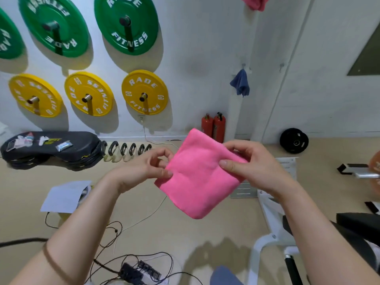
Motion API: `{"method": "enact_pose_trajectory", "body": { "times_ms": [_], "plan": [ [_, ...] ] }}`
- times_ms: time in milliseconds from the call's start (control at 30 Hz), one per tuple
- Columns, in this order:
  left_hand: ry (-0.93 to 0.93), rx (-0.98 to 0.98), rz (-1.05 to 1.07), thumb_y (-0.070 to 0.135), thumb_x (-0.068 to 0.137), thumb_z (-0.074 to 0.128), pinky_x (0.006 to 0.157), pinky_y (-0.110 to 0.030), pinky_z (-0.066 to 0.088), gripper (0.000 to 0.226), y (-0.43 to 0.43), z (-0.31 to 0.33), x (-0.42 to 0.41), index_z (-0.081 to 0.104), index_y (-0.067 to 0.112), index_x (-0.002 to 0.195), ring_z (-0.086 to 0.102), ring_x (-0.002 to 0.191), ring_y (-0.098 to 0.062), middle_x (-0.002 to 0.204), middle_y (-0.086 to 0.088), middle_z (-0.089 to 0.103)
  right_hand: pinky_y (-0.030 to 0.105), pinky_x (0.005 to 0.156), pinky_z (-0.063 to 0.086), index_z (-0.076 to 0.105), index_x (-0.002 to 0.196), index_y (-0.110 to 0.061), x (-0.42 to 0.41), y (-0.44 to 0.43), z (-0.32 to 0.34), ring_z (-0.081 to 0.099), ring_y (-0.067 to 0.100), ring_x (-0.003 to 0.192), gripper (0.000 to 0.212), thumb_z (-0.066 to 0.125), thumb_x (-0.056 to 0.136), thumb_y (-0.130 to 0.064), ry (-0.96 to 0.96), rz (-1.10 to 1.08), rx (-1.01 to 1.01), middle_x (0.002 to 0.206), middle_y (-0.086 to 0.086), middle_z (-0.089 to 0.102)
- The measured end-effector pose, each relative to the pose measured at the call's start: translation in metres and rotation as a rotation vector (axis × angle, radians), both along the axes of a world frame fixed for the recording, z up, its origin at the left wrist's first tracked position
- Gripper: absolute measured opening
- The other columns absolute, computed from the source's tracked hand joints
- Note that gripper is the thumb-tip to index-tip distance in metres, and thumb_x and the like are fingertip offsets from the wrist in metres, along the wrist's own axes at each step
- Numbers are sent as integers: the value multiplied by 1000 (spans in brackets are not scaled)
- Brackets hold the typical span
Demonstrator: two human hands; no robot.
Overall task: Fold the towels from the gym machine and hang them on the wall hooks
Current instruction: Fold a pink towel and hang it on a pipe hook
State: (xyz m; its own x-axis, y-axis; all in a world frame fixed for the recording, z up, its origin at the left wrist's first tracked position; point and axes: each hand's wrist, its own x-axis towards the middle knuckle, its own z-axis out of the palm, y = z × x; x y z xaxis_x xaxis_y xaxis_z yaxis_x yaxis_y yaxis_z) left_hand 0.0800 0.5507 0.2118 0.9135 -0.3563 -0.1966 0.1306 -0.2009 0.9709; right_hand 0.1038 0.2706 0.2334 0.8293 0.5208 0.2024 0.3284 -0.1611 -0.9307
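A folded pink towel [197,177] hangs in the air in front of me, roughly square. My left hand [144,167] pinches its left edge between thumb and fingers. My right hand [250,165] grips the upper right corner, thumb on the front face. On the wall ahead a blue towel [240,82] hangs from a hook [243,65], and another pink towel [255,3] hangs higher up at the frame's top. A bare hook [281,65] is to the right of the blue towel. Part of a blue cloth [224,275] shows at the bottom edge.
Green and yellow weight plates [145,92] are mounted on the wall at left. Two red fire extinguishers [213,126] stand on the floor ahead. Cables and a power strip [139,272] lie near my feet. A white gym machine frame [267,227] stands at right.
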Motion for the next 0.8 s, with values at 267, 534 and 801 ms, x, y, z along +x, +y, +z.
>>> {"method": "enact_pose_trajectory", "body": {
  "times_ms": [267, 534, 801],
  "plan": [
    [64, -329, 109, 40, 46, 92, 79, -31, 55, 98, -53, 0, 55, 52, 13, 131, 65, 101, -23, 114, -9, 67, 13, 69, 45, 73, 93, -24, 52, 3, 23, 62, -4, 79, 11, 67, 84, -21, 0, 222, -135, 80, -17, 70],
    [-212, -306, 338, 22, 78, 67, 73, -27, 51, 17, -124, 1, 197, 74, 14, 91, 63, 77, -15, 84, -3, 71, 15, 64, 41, 73, 77, -22, 174, -77, 3, 54, 1, 68, 27, 79, 69, -47, 3, 24, -175, 70, -14, 60],
    [-321, -102, 310, 31, 84, 54, 60, -19, 39, 13, -186, -6, 326, 63, 21, 83, 50, 65, -3, 68, 14, 59, 36, 67, 47, 70, 74, -10, 281, -150, 6, 57, 13, 69, 25, 77, 76, -34, -95, -166, -329, 81, 1, 62]
  ]
}}
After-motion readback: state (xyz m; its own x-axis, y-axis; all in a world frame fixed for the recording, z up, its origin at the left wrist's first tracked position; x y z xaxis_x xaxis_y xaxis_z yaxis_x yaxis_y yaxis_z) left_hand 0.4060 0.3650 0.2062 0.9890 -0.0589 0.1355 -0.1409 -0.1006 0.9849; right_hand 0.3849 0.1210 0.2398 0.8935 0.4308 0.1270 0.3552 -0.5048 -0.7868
